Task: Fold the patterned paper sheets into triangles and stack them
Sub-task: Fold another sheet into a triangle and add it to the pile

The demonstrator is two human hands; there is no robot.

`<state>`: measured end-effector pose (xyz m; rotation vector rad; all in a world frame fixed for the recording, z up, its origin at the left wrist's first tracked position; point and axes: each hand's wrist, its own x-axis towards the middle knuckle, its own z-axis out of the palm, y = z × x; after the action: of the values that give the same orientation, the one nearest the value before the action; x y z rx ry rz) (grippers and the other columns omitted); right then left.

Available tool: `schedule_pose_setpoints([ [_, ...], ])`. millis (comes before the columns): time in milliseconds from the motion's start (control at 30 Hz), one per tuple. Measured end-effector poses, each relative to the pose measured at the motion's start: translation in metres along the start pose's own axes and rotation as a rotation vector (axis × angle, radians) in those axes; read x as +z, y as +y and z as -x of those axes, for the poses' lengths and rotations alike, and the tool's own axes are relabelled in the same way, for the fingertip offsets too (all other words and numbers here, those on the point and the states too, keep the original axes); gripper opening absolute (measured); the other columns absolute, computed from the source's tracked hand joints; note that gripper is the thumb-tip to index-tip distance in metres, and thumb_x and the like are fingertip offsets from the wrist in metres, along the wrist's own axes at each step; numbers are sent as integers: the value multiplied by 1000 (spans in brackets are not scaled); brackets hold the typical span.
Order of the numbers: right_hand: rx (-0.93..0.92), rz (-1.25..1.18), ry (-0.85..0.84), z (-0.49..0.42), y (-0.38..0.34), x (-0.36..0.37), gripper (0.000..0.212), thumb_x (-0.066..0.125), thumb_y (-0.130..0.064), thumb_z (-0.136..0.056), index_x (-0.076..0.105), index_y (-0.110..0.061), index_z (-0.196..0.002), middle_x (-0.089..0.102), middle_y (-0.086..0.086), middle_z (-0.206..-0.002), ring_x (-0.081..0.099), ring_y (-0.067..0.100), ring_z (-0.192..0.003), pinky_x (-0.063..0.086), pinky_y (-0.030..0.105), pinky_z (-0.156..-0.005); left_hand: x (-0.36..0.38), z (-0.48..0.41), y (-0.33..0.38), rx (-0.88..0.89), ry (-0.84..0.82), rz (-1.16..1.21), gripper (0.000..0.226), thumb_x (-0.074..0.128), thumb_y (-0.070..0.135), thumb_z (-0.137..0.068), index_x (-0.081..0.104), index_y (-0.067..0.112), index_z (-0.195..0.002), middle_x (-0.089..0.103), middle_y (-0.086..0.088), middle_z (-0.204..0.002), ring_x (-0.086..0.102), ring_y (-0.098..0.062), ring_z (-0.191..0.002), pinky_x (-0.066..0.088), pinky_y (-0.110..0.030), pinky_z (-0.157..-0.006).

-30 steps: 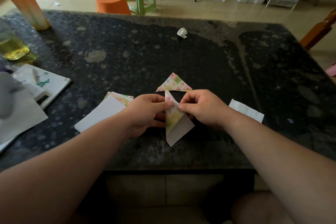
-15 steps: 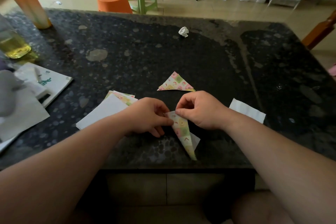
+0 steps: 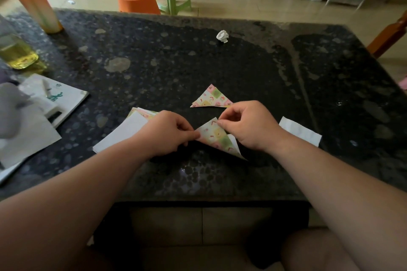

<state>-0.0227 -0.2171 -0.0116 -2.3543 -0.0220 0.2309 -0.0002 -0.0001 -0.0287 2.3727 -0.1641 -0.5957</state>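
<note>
Patterned sheet lies mid-table, close to the near edge, folded into a rough triangle w/ the print side up. A sliver of its white underside shows along the lower right side, so the edges don't quite line up. L hand pinches the sheet's left corner btwn thumb and fingertips, other fingers curled under. R hand pinches the top corner w/ thumb and forefinger, rest of the fingers loosely bent above the paper.

Finished triangle sits flat just beyond the hands, toward the table centre, apart from the sheet in work. Stack of unfolded sheets lies left of the L hand, white side up, patterned edges peeking out at its far end; the L wrist covers part of it. White paper strip lies just right of the R wrist.

Dark speckled table also carries a crumpled paper ball nr the far edge and a bottle w/ yellow liquid and a booklet along the left edge.
</note>
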Motion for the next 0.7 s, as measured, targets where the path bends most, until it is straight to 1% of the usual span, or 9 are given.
schedule_pose_setpoints([
  [133,-14,36,-95,2,3,-3,11,79,-28,-89,71,-36,-89,70,-16,-87,66,-1,-83,47,11,-68,9,4,4,9,6,-55,20,74,49,-88,73,32,-78,70,15,-63,59,3,-48,43,-19,-49],
  [167,-9,10,-120,3,3,-3,15,80,-26,-88,71,-36,-94,71,-14,-86,68,0,-83,49,12,-70,13,5,4,23,24,-73,20,74,49,-88,72,33,-77,69,15,-64,59,4,-50,43,-19,-51],
  [233,0,-96,-139,6,2,-2,31,81,-19,-87,67,-35,-109,75,-10,-84,71,1,-83,52,14,-73,16,9,6,58,57,-125,20,73,51,-88,69,36,-76,68,15,-67,60,2,-57,41,-18,-53],
  [300,-40,-92,-97,6,2,-4,37,81,-16,-87,63,-37,-113,76,-13,-85,70,-3,-84,53,13,-77,15,10,7,81,69,-143,21,74,53,-87,70,36,-75,68,15,-69,61,0,-60,41,-17,-52],
  [333,-78,-38,-66,6,3,-5,33,81,-18,-87,65,-37,-110,74,-14,-85,69,-4,-86,53,13,-77,13,10,7,81,54,-135,21,74,53,-86,71,35,-76,69,14,-68,61,0,-59,42,-17,-52],
  [400,-144,55,-33,7,3,-7,21,80,-21,-88,70,-36,-98,69,-20,-87,65,-8,-86,50,10,-71,9,9,6,63,-17,-124,17,77,48,-86,74,33,-78,71,15,-67,63,1,-60,45,-16,-52],
  [467,-153,83,-63,7,5,-8,15,80,-21,-88,72,-34,-87,68,-20,-84,63,-7,-83,47,10,-66,7,9,3,45,-85,-154,11,78,42,-86,75,34,-80,71,17,-68,66,0,-65,47,-17,-58],
  [567,-79,63,-162,5,11,-6,10,84,-22,-84,76,-29,-83,72,-15,-82,67,0,-79,53,18,-70,9,10,-2,32,-118,-214,9,78,39,-87,75,36,-80,71,16,-77,65,-2,-76,47,-18,-62],
  [700,83,24,-192,0,23,-5,5,84,-28,-85,79,-27,-83,75,-13,-81,69,1,-80,49,17,-71,9,10,-1,10,-117,-223,7,77,39,-88,77,33,-87,71,16,-86,63,-2,-80,48,-18,-65],
])
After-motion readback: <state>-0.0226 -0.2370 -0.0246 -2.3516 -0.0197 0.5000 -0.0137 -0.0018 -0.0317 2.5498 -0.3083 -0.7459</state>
